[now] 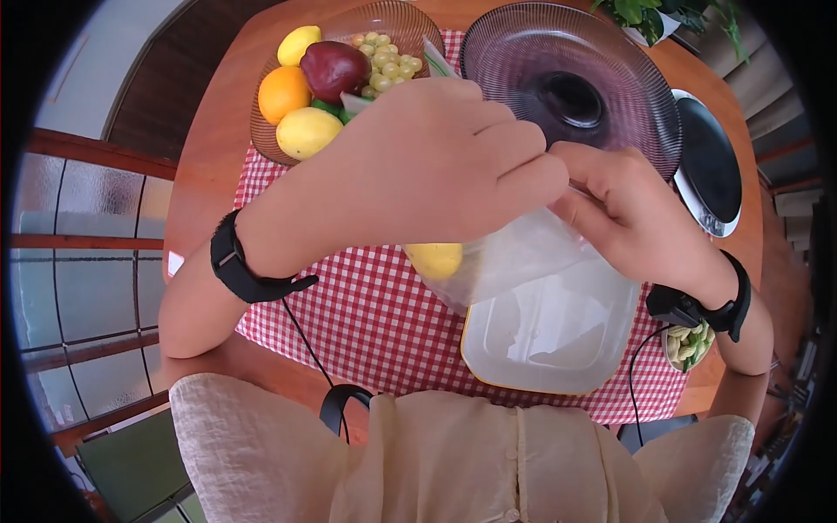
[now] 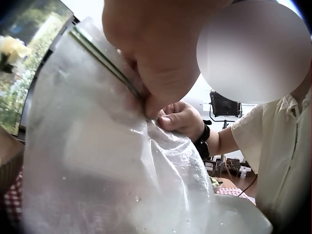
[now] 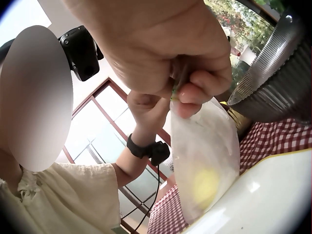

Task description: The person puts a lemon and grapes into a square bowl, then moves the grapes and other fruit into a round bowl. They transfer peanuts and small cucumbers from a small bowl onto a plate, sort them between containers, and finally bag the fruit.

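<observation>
Both hands meet at the top edge of a clear zip bag [image 2: 97, 136] with a green-lined seal. The left hand [image 1: 436, 166] pinches the seal, its fingers curled over it. Beside it the right hand [image 1: 623, 205] pinches the same edge between thumb and fingers, also seen in the right wrist view, where the hand [image 3: 165, 53] covers part of the seal. A yellow item [image 3: 205, 185] shows through the bag, low down; in the head view the yellow item [image 1: 434, 260] lies below the left hand. The bag hangs partly over a white tray [image 1: 558, 340].
A ribbed bowl [image 1: 261, 131] at the back left holds a lemon, an orange, a dark red fruit and grapes [image 1: 384, 65]. A large ribbed glass dish [image 1: 497, 78] stands behind the hands, a dark oval plate [image 1: 708, 161] at the right. A small bowl of green pieces [image 1: 689, 344] sits near the right wrist.
</observation>
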Demonstrator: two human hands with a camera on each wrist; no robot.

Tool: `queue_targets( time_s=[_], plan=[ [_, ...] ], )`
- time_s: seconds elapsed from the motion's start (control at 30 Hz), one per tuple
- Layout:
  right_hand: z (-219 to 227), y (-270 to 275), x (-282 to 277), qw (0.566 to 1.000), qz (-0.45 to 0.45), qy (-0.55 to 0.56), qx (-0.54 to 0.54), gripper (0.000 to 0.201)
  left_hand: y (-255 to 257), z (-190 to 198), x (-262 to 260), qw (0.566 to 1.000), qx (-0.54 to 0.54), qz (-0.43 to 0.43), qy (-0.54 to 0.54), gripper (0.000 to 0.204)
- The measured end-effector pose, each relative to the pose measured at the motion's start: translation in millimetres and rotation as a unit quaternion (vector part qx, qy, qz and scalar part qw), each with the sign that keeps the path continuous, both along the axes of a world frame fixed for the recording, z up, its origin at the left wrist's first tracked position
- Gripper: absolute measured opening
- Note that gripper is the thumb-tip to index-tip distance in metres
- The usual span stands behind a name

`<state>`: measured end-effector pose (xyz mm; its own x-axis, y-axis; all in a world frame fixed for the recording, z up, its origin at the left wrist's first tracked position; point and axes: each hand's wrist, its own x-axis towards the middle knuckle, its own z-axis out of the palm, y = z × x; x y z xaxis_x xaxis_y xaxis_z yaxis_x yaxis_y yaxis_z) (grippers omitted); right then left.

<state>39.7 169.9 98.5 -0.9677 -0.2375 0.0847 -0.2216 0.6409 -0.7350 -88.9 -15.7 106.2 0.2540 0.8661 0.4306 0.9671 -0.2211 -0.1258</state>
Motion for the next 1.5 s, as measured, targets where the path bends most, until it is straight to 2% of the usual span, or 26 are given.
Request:
queue_targets(
  time_s=[0.1,0.17,0.2,0.27,0.4,0.47,0.7,0.77,0.9,0.97,1.07,1.1,1.2,1.27,1.33,1.37,1.43,1.47,1.5],
  plan=[
    [-3,-2,-4,1.000,0.009,0.012,-0.018,0.015,3,-4,0,0.998,0.017,-0.022,0.051,0.021],
    [-3,-1,-6,0.971,0.031,-0.137,-0.195,0.019,5,-4,-1,0.993,0.046,-0.053,0.093,0.022],
    [-4,1,-9,0.971,0.031,-0.137,-0.195,0.019,4,-4,-2,0.993,0.046,-0.052,0.092,0.022],
    [-9,7,-16,0.914,0.075,-0.231,-0.325,0.024,4,-4,-5,0.991,0.052,-0.070,0.105,0.027],
    [-2,14,-22,0.929,0.088,-0.210,-0.290,0.030,7,-13,-18,0.985,0.109,-0.107,0.082,0.032],
    [-6,17,-21,0.901,0.031,-0.279,-0.331,0.032,14,-18,-23,0.950,0.241,-0.162,0.120,0.034],
    [-13,19,-26,0.899,0.076,-0.273,-0.334,0.028,6,-25,-14,0.957,0.219,-0.143,0.125,0.032],
    [-16,20,-26,0.896,0.119,-0.267,-0.335,0.026,6,-29,-11,0.949,0.247,-0.129,0.148,0.022],
    [-14,23,-20,0.888,0.149,-0.296,-0.318,0.027,0,-29,4,0.956,0.235,-0.106,0.141,0.009],
    [-13,21,-17,0.891,0.201,-0.292,-0.285,0.024,-1,-26,9,0.947,0.220,-0.139,0.189,0.006],
    [-13,17,-9,0.890,0.206,-0.295,-0.281,0.023,-4,-28,17,0.942,0.226,-0.144,0.201,0.008],
    [-11,14,-7,0.890,0.199,-0.305,-0.276,0.021,-3,-29,17,0.942,0.227,-0.147,0.199,0.008],
    [-8,6,2,0.903,0.184,-0.293,-0.257,0.019,2,-34,18,0.893,0.273,-0.202,0.294,0.013],
    [-7,2,7,0.905,0.151,-0.293,-0.270,0.015,4,-34,19,0.894,0.258,-0.227,0.288,0.015],
    [-6,5,8,0.951,0.199,-0.212,-0.107,0.007,5,-35,20,0.893,0.244,-0.252,0.282,0.016],
    [-8,4,12,0.951,0.195,-0.214,-0.109,0.007,5,-36,21,0.890,0.241,-0.259,0.288,0.016],
    [-12,-1,22,0.978,0.137,-0.105,-0.116,0.001,5,-38,21,0.888,0.238,-0.268,0.289,0.015],
    [-11,-2,26,0.978,0.135,-0.107,-0.118,0.001,4,-38,20,0.887,0.233,-0.284,0.281,0.013],
    [-10,-1,29,0.990,0.096,-0.061,-0.088,0.002,3,-38,19,0.886,0.227,-0.299,0.272,0.013]
  ],
)
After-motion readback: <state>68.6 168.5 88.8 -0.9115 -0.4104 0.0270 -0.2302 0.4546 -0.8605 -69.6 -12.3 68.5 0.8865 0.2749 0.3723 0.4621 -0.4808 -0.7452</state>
